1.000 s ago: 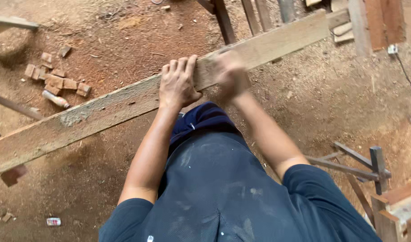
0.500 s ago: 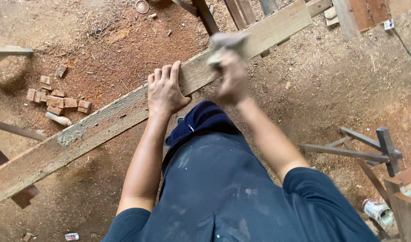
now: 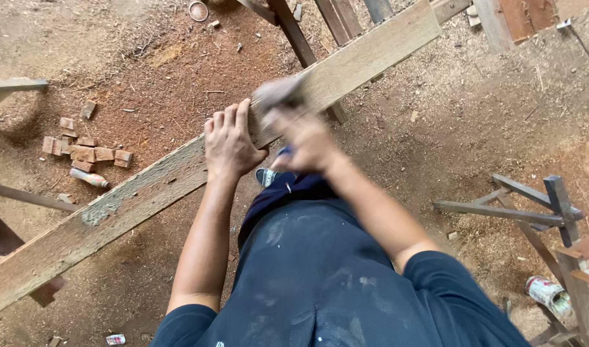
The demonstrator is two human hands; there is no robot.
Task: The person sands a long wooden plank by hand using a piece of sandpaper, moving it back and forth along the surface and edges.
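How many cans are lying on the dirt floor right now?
2. One can lies at the lower right beside the wooden frame; a smaller can lies at the bottom edge, left of the person. Others may be hidden.

Sawdust-strewn dirt floor bearing small wood blocks left of a long diagonal plank, a can far right of it.

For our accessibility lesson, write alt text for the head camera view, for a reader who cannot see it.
Seen from above, a person's left hand presses on a long wooden plank while the blurred right hand holds a blurred tool on it. Small wood blocks lie on the sawdust-covered ground.
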